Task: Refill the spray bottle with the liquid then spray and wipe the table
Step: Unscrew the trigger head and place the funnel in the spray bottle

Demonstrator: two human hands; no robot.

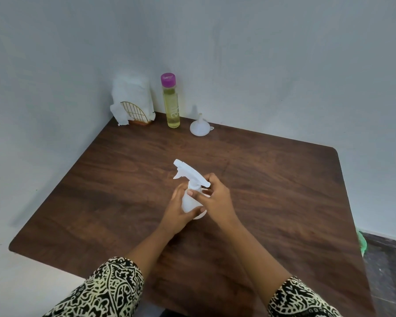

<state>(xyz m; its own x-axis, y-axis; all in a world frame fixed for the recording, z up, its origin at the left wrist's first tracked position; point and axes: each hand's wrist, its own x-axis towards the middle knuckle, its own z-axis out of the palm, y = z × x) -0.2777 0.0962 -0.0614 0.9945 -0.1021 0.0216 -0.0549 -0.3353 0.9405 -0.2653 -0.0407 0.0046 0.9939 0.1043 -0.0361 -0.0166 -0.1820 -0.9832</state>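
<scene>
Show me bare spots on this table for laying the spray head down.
Bare table lies right of the right hand to the edge, left of the left hand, and in the strip beyond the spray bottle. Crowded: the far corner, with napkin holder, liquid bottle and funnel.

One head-worn wide-angle camera looks forward and down from above the near edge of the table (284, 202). The table fills most of the view at close range.

The bench (272, 179) is dark wood-grain with a soft sheen. The spray bottle (190, 200) and funnel (199, 127) look matt white plastic. The tissues (133, 94) are crinkled paper.
</scene>
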